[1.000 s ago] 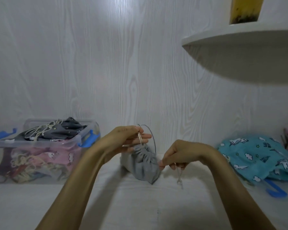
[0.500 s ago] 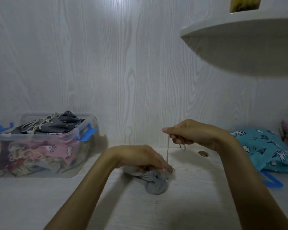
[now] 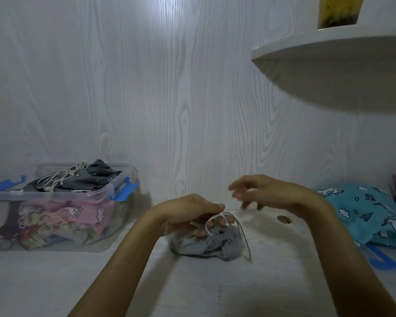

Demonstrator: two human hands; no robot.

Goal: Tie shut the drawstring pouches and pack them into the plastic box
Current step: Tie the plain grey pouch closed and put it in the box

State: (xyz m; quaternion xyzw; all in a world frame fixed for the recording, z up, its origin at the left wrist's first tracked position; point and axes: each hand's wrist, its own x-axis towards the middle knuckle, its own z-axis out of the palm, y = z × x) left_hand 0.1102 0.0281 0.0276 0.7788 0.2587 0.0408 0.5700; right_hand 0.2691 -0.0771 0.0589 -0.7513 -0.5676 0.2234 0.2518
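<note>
From the head view, my left hand (image 3: 192,213) is pressed down on top of the grey pouch (image 3: 209,244), fingers curled over its gathered mouth and closed on the fabric, with a loop of the pale cord (image 3: 217,217) standing up across the knuckles. The pouch sits on the desk (image 3: 215,291) in the middle of the picture, bunched and lying on its side, and one free end of the cord trails down its right flank to the desk surface. My right hand (image 3: 263,191) is up above and to the right of the pouch, fingers spread and loose, holding nothing — it is blurred, so I can't say more about the fingertips than that. Off to the left stands the clear box (image 3: 62,225) with blue latches (image 3: 124,191), already heaped with pouches: pink and patterned ones show through the wall, and a dark star-printed one (image 3: 85,179) with white cords rides on top above the rim. To the right, near the edge, a teal unicorn-print pouch (image 3: 366,213) lies on the desk, well apart from the grey one. A small round hole (image 3: 283,219) marks the desk between them — and a white shelf (image 3: 329,46) juts from the wall overhead on the right.
</note>
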